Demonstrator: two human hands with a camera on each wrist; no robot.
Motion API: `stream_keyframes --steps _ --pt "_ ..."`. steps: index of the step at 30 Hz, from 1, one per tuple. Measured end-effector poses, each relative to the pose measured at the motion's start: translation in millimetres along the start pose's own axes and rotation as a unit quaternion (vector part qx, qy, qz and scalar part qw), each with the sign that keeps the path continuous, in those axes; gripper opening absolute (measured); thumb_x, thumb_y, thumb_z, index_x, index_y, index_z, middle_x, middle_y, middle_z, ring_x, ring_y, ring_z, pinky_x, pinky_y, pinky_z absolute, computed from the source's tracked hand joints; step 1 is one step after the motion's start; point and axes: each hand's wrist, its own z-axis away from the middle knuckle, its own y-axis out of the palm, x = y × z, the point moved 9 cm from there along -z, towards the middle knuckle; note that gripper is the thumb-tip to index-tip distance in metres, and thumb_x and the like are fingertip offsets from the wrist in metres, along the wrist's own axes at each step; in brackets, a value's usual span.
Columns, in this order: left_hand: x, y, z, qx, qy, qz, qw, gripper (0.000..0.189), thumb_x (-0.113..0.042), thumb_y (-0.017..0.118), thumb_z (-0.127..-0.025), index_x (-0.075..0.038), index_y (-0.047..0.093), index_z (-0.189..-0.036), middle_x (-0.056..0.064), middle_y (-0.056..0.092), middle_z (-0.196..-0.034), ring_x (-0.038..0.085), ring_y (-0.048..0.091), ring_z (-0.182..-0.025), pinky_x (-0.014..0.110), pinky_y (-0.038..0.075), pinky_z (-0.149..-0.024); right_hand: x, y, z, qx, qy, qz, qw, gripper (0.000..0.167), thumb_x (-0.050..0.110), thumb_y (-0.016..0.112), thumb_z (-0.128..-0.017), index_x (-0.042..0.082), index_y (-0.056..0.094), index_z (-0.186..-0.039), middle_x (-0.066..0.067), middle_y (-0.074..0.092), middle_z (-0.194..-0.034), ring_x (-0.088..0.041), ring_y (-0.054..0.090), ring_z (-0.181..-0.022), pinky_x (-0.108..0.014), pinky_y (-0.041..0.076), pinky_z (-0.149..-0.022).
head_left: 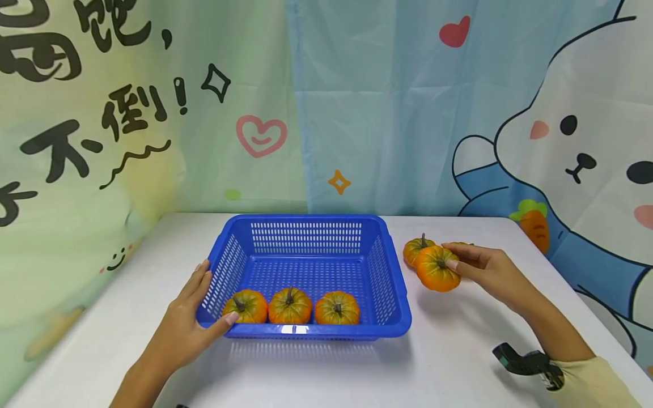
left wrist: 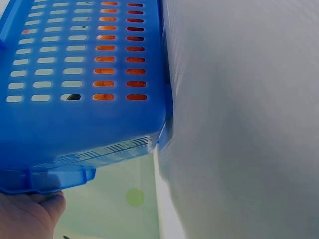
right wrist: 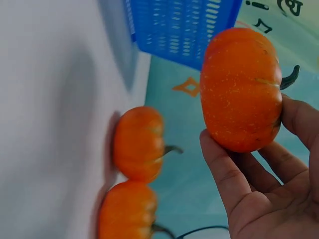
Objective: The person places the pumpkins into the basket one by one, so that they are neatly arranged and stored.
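Observation:
My right hand [head_left: 487, 272] pinches a small orange pumpkin [head_left: 437, 268] between thumb and fingers, to the right of the blue basket [head_left: 393, 330]. In the right wrist view this held pumpkin [right wrist: 241, 89] is up off the table, its dark stem pointing toward the thumb. Behind it stands another pumpkin [head_left: 415, 249]; a further one [right wrist: 128, 211] is mostly hidden by my hand in the head view. My left hand [head_left: 186, 317] grips the basket's left rim, thumb over the front corner. Three pumpkins sit in a row along the basket's front wall, among them a middle one [head_left: 289, 306].
The basket stands on a white table [head_left: 316, 374] that meets a printed curtain [head_left: 347, 113] at the back. A black wrist camera [head_left: 528, 362] is strapped at my right sleeve.

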Motion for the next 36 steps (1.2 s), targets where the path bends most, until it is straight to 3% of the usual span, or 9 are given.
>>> stream_keyframes --steps 16,21,25,31,36 --pt "-0.1 0.9 -0.7 0.009 -0.01 -0.001 0.9999 0.092 -0.043 0.072 -0.083 0.009 0.031 -0.147 0.015 0.018 -0.16 0.041 0.021 -0.142 0.064 0.03 -0.103 64.7 9.2 -26.4 -0.013 -0.07 0.0 0.9975 0.057 0.039 0.065 -0.093 0.005 0.055 -0.138 -0.016 0.057 -0.133 -0.033 0.055 -0.119 -0.017 0.049 -0.086" --pt "-0.2 -0.2 -0.6 0.011 -0.01 0.0 0.9999 0.092 -0.043 0.072 -0.083 0.008 0.031 -0.147 0.015 0.018 -0.159 0.042 0.022 -0.142 0.064 0.03 -0.103 85.9 15.5 -36.5 0.008 -0.101 -0.009 0.9948 0.055 0.036 0.066 -0.093 0.005 0.056 -0.137 -0.014 0.059 -0.131 -0.032 0.055 -0.121 -0.026 0.051 -0.089" --pt "-0.8 -2.6 -0.4 -0.001 -0.002 0.001 1.0 0.091 -0.041 0.074 -0.082 0.009 0.033 -0.146 0.016 0.021 -0.159 0.043 0.024 -0.141 0.064 0.03 -0.103 99.7 19.7 -48.0 0.023 -0.097 -0.022 0.9947 0.056 0.039 0.066 -0.092 0.007 0.055 -0.138 -0.012 0.059 -0.131 -0.029 0.057 -0.118 -0.033 0.051 -0.09" --pt "-0.8 -2.1 0.5 -0.005 0.004 0.007 1.0 0.091 -0.04 0.074 -0.081 0.011 0.034 -0.145 0.015 0.021 -0.159 0.041 0.023 -0.141 0.062 0.029 -0.105 114.1 28.9 -62.0 0.044 -0.099 -0.046 0.993 0.053 0.034 0.067 -0.093 0.007 0.056 -0.137 -0.012 0.062 -0.127 -0.028 0.06 -0.112 -0.031 0.053 -0.087" --pt "-0.1 -0.5 0.5 -0.004 0.002 0.009 1.0 0.091 -0.041 0.075 -0.081 0.01 0.033 -0.145 0.014 0.02 -0.159 0.041 0.023 -0.142 0.063 0.029 -0.105 124.7 41.6 -70.5 0.053 -0.107 -0.051 0.9915 0.051 0.031 0.068 -0.092 0.008 0.057 -0.137 -0.012 0.063 -0.125 -0.026 0.06 -0.112 -0.038 0.052 -0.091"
